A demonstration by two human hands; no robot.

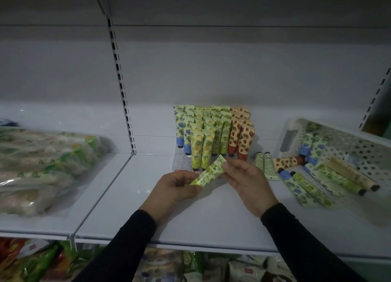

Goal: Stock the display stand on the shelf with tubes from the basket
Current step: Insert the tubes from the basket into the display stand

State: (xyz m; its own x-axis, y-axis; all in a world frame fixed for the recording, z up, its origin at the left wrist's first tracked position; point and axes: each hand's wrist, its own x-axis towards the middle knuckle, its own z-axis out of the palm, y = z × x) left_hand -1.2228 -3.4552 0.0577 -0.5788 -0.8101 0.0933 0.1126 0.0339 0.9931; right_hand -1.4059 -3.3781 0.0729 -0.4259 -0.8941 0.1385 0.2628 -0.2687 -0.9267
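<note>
Both hands on one green tube in front of the display stand: left hand fingers curled round its lower end, right hand pinching the top. Stand holds upright tubes in rows. Basket on the shelf has loose tubes lying flat.

Display stand: clear plastic.
- Blue-flower tubes, pale green, at its left.
- Pineapple tubes, yellow, front centre.
- Green-grape tubes, right of centre.
- Strawberry tubes, red on cream, far right.
- Held tube, green-grape print, before the stand.
- Basket, white, perforated, right of the stand.
- Sleeves, black.
</note>
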